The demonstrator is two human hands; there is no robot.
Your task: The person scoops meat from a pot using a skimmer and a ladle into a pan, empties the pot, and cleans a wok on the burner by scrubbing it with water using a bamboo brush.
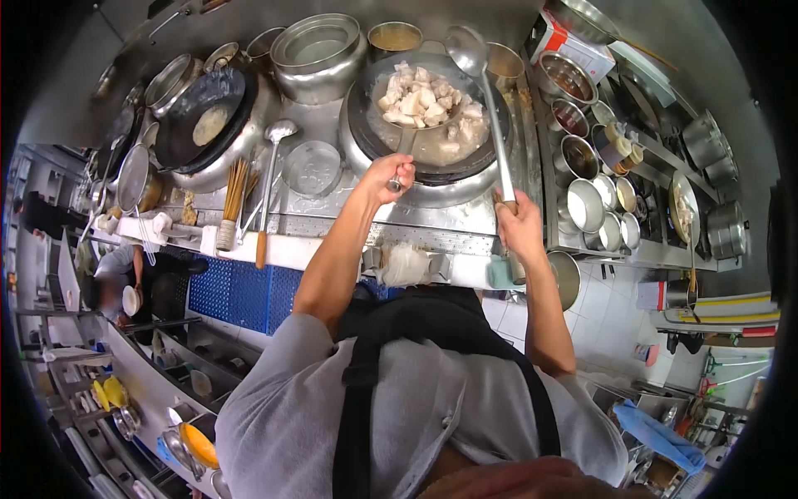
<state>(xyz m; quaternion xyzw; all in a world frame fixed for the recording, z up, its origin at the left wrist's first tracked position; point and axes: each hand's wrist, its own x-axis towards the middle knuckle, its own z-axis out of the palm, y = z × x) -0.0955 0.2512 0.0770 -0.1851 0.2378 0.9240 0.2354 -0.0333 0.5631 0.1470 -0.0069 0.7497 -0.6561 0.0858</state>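
My left hand (389, 178) is closed round the handle of a strainer (407, 140), whose bowl is heaped with pale meat chunks (422, 96) over the big wok (362, 116). Cloudy liquid with more pale pieces lies in the wok beneath and to the right of the strainer. At the wok's right side my right hand (521, 223) grips the long handle of a steel ladle (467, 51). The ladle's bowl is raised at the wok's far edge, above the liquid.
A second dark wok (179, 125) sits at the left. Between the woks are a water bowl (312, 169), another ladle (281, 131) and a bamboo brush (226, 229). Seasoning pots (586, 205) line the right shelf. Another person's arm (137, 266) shows at far left.
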